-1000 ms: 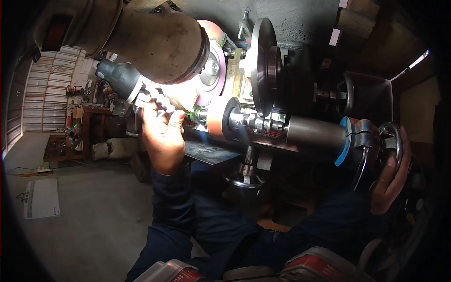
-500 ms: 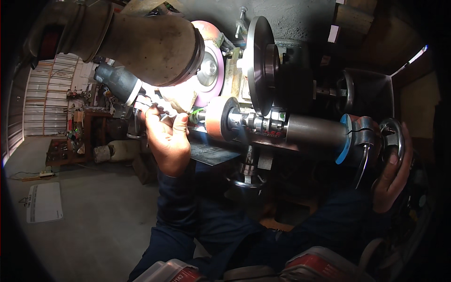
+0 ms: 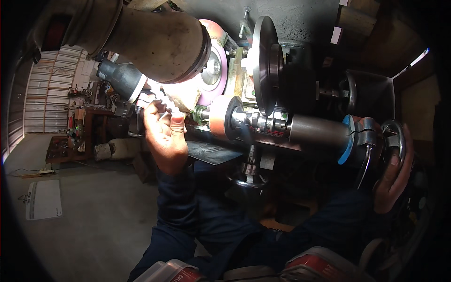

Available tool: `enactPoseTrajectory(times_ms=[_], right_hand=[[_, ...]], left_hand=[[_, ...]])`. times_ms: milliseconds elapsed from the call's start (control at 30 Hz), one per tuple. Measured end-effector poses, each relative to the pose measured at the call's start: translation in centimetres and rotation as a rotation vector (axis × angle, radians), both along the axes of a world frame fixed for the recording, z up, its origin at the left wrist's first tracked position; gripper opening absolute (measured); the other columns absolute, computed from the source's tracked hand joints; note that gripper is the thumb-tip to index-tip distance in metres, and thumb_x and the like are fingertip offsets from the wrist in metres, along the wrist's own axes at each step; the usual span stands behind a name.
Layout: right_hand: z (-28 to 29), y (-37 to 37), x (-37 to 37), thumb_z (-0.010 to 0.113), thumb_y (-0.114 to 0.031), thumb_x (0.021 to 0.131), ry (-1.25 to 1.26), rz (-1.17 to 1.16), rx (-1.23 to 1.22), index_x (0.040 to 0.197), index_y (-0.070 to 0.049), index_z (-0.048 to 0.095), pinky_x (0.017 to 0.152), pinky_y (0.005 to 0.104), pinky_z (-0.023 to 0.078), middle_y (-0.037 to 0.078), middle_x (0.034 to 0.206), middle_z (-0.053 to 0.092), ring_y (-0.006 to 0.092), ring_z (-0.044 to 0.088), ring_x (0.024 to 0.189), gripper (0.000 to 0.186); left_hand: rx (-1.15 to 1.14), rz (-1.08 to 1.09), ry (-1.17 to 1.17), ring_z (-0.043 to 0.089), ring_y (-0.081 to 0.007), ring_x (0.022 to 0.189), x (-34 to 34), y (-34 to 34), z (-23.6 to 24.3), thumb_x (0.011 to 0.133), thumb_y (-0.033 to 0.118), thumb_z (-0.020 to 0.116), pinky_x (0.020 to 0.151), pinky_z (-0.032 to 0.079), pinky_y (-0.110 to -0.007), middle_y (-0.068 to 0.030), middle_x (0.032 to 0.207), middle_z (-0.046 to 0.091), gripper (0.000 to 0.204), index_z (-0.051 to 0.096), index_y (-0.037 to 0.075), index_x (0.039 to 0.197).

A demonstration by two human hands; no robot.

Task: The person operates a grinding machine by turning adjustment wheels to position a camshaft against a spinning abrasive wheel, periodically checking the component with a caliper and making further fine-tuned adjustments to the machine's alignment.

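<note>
My left hand [image 3: 163, 136] is raised at the machine's left side, with thumb and fingers closed on a pale, knobbly segmented rod [image 3: 164, 101]. Glare washes out the rod's detail. Behind it is a dark grey cone-shaped housing [image 3: 118, 81] with a white rim. Just right of my thumb, a small green-tinged part [image 3: 200, 113] sits before an orange-sided drum [image 3: 220, 117]. Shiny stepped shaft pieces [image 3: 263, 122] run from the drum to a grey cylinder [image 3: 319, 130]. At the far right, my right hand [image 3: 394, 176] is wrapped round the rim of a chrome handwheel [image 3: 393, 141].
A pink grinding wheel [image 3: 215, 70] and a large dark disc [image 3: 264, 66] stand behind the shaft. A wide brown duct [image 3: 155, 47] hangs at upper left. Below are a flat metal plate [image 3: 211, 151] and another handwheel [image 3: 249, 179]. A blue-edged collar [image 3: 346, 139] carries a lever.
The view has shifted slightly, moving the machine a little to the right. My left hand sits slightly farther left of the drum, and the bright green glint by its thumb has dulled. My right hand stays on the handwheel.
</note>
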State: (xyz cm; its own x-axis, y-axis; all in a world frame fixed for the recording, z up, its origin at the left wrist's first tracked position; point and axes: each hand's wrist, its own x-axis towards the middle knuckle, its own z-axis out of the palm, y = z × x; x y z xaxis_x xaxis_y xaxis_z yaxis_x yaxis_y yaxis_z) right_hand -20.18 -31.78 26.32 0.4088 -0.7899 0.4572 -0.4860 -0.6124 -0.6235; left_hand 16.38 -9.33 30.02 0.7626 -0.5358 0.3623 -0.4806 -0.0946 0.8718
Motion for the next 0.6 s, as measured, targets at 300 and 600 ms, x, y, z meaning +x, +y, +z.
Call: enactPoseTrajectory(times_ms=[300,600], right_hand=[[-0.14,-0.04,0.14,0.035,-0.024,0.105,-0.018,0.006,-0.037,0.142,0.007,0.045,0.11,0.0423,0.039,0.022,0.142,0.052,0.0336,0.051,0.131,0.049],[-0.24,-0.15,0.06,0.036,-0.025,0.104,-0.026,0.004,-0.042,0.142,0.006,0.045,0.109,0.0425,0.039,0.022,0.141,0.053,0.0335,0.051,0.13,0.05]], left_hand=[[0.012,0.014,0.017,0.051,-0.0084,0.066,0.21,-0.21,-0.12,0.099,0.018,0.062,0.058,0.041,-0.021,-0.007,0.089,0.061,0.035,0.048,-0.004,0.123],[-0.058,-0.039,0.092,0.05,-0.0073,0.065,0.18,0.2,0.33,0.099,0.019,0.061,0.057,0.04,-0.02,-0.0065,0.089,0.061,0.034,0.049,-0.002,0.123]])
